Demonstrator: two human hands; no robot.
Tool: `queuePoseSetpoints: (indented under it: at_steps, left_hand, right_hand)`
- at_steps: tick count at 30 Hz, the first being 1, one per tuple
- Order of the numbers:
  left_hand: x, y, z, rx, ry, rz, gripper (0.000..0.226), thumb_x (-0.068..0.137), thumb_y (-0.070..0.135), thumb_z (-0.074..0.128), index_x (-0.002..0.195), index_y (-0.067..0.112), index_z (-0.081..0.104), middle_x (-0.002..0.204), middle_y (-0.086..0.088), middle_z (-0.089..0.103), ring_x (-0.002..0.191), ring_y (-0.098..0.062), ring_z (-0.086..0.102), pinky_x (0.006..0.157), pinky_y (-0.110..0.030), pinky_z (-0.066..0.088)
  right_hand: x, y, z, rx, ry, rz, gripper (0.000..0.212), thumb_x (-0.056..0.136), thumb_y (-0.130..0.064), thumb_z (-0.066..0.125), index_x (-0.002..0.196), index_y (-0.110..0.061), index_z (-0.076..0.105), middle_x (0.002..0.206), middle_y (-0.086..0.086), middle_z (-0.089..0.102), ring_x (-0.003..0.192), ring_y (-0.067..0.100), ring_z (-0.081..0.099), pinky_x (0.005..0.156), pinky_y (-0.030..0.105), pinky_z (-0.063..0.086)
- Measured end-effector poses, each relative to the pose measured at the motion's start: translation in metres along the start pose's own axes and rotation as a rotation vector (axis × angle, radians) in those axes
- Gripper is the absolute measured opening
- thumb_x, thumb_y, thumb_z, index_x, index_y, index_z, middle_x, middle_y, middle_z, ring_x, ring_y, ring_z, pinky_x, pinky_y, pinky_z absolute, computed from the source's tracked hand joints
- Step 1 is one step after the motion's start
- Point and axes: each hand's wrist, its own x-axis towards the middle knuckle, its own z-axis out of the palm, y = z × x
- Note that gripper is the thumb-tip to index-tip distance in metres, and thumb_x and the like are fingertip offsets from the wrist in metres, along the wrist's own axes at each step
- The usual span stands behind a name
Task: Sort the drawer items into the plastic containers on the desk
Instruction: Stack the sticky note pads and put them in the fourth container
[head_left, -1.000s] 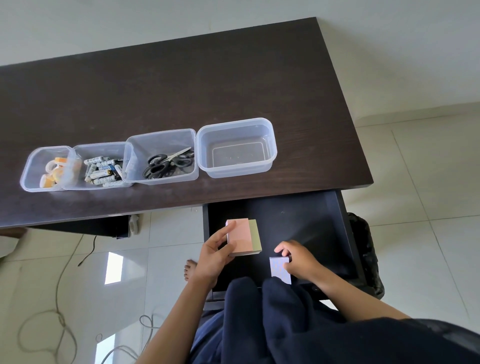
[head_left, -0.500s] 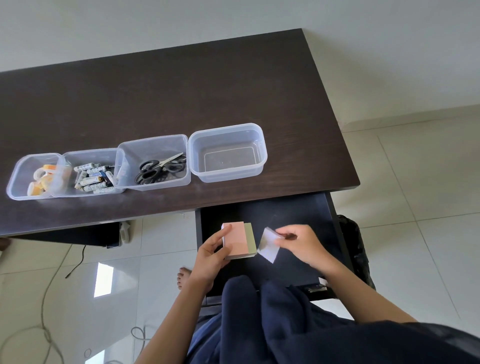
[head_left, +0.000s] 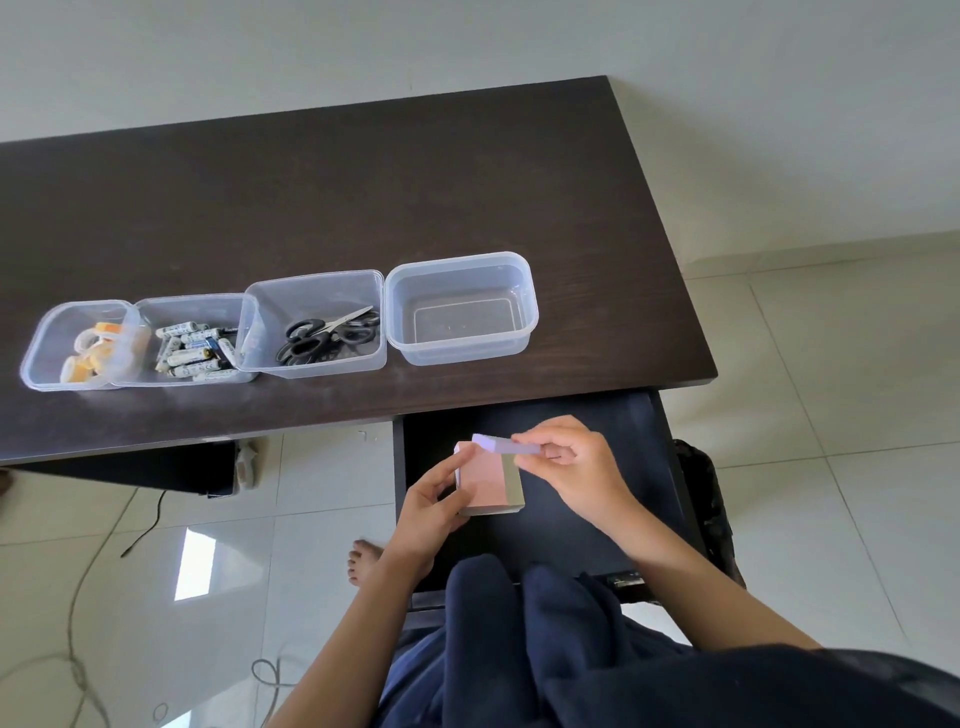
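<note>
Tabletop (head_left: 363, 208), dark brown, carries four clear plastic containers (head_left: 460, 309) in a row; we count three filled, with tape rolls (head_left: 91, 345), batteries (head_left: 195, 348) and scissors (head_left: 324, 335), and the rightmost empty. Over the open drawer (head_left: 597, 467) our left hand (head_left: 428, 501) grips a pink sticky-note pad (head_left: 488, 480), while our right hand (head_left: 571, 462) fingers pinch a lilac pad (head_left: 493, 445) just above it.

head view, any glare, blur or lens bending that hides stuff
Head view: wide-angle bending curves the desk edges; a bright window reflection glares on the floor tiles; the lavender pad pinched by the right hand looks washed out at its tip; batteries are too small to read.
</note>
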Motion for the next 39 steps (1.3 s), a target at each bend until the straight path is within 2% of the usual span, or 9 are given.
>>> queuePoseSetpoints:
  at_steps: [4,8,13,16,24,29,32,35,39]
  left_hand:
    - [-0.002,0.003,-0.002,-0.028,0.01,0.006,0.042,0.092,0.001,0.052,0.12,0.032,0.058,0.122,-0.004,0.062,0.099,-0.012,0.064,0.07,-0.021,0.054]
    - [-0.003,0.004,-0.005,-0.013,-0.005,0.032,0.04,0.093,0.001,0.05,0.122,0.029,0.056,0.126,-0.009,0.06,0.102,-0.015,0.062,0.069,-0.02,0.054]
    - [-0.005,0.005,-0.002,0.012,-0.063,0.081,0.044,0.094,0.003,0.051,0.129,0.029,0.053,0.129,-0.007,0.06,0.109,-0.018,0.062,0.075,-0.022,0.054]
    - [-0.005,0.007,-0.001,0.011,-0.09,0.098,0.049,0.093,0.003,0.052,0.133,0.031,0.049,0.129,-0.004,0.061,0.106,-0.013,0.064,0.076,-0.023,0.054]
    - [-0.004,0.008,0.001,-0.014,-0.11,0.089,0.051,0.094,0.004,0.049,0.13,0.039,0.044,0.118,0.006,0.066,0.102,-0.008,0.065,0.077,-0.023,0.054]
    - [-0.002,0.011,0.005,-0.028,-0.12,0.078,0.051,0.094,0.004,0.047,0.13,0.041,0.044,0.118,0.009,0.066,0.105,-0.01,0.064,0.079,-0.023,0.054]
    - [-0.001,0.015,0.007,-0.022,-0.138,0.079,0.052,0.095,0.004,0.046,0.132,0.04,0.042,0.116,0.011,0.067,0.108,-0.012,0.063,0.082,-0.026,0.054]
    - [-0.002,0.019,0.011,-0.024,-0.144,0.079,0.053,0.095,0.004,0.045,0.135,0.038,0.038,0.115,0.011,0.068,0.109,-0.013,0.062,0.084,-0.027,0.054]
    - [-0.006,0.028,0.016,-0.024,-0.159,0.109,0.052,0.095,0.0,0.042,0.132,0.037,0.04,0.112,0.012,0.07,0.105,-0.01,0.065,0.08,-0.025,0.054]
  right_hand:
    - [-0.005,0.004,0.009,-0.011,-0.126,0.102,0.029,0.071,-0.003,0.081,0.086,-0.026,0.075,0.118,-0.002,0.057,0.107,0.014,0.062,0.093,0.025,0.053]
    - [-0.008,0.009,0.014,-0.026,-0.121,0.115,0.023,0.071,-0.003,0.08,0.092,-0.012,0.075,0.117,0.002,0.062,0.101,0.013,0.066,0.088,0.027,0.056]
    - [-0.013,0.004,0.021,-0.006,-0.013,0.156,0.038,0.073,-0.008,0.079,0.106,-0.019,0.065,0.108,-0.003,0.067,0.09,0.014,0.069,0.075,0.033,0.06]
    - [-0.011,0.0,0.021,0.026,-0.001,0.178,0.043,0.074,-0.004,0.076,0.112,-0.017,0.063,0.11,-0.003,0.068,0.091,0.011,0.069,0.076,0.032,0.06]
    - [-0.011,-0.006,0.013,-0.019,-0.001,0.155,0.039,0.074,-0.008,0.075,0.104,-0.03,0.064,0.104,-0.015,0.069,0.094,0.01,0.067,0.077,0.027,0.059]
    - [-0.012,-0.004,0.015,-0.07,0.119,0.098,0.042,0.076,-0.025,0.078,0.108,-0.044,0.06,0.117,-0.024,0.055,0.11,-0.007,0.049,0.088,0.013,0.039]
    - [-0.012,-0.003,0.015,0.069,0.082,0.197,0.057,0.081,-0.033,0.073,0.13,-0.048,0.046,0.137,-0.022,0.043,0.124,-0.003,0.042,0.1,0.019,0.036]
    - [-0.012,-0.003,0.02,0.156,-0.028,0.225,0.058,0.089,-0.031,0.064,0.134,-0.052,0.035,0.144,-0.017,0.043,0.125,-0.004,0.046,0.101,0.019,0.04]
    - [-0.009,-0.004,0.024,0.095,-0.065,0.223,0.06,0.082,-0.051,0.063,0.132,-0.063,0.032,0.142,-0.017,0.044,0.131,0.009,0.045,0.111,0.043,0.039]
